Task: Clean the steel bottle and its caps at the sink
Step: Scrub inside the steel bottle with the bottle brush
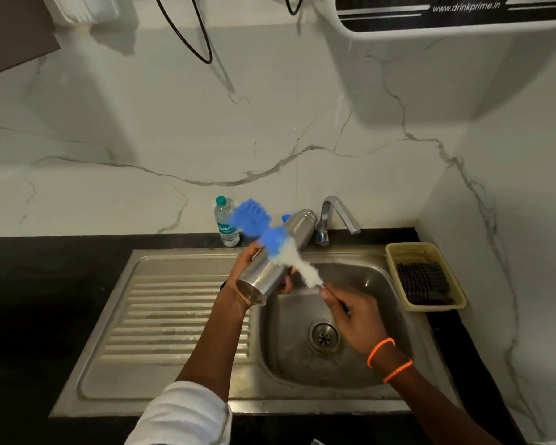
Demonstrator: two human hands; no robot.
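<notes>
Fingers of the left hand [254,271] are wrapping around the steel bottle [275,261], gripping it by its lower half and holding it tilted above the sink [187,393], right over the line where the ribbed draining board [174,319] is meeting the basin [366,358]. The bottle's base is pointing down toward the person and its open neck is angling up toward the tap [333,216], close beside the spout. The right hand [353,316] is closing around the blue handle of a bottle brush [270,239]; its white and blue bristles are lying blurred across the outside of the bottle's body, and the blue tip is sticking out past the bottle toward the wall. Whether the thumb is pressing the handle cannot be told. Two orange bands [389,359] are sitting on the right wrist, which is hovering over the drain [324,336]. A plastic water bottle [226,226] is standing on the dark counter [45,284] behind the sink's back rim, just beside the brush tip. A yellow basket [395,252] is sitting on the counter touching the sink's right edge, near the side wall. No caps are showing plainly.
</notes>
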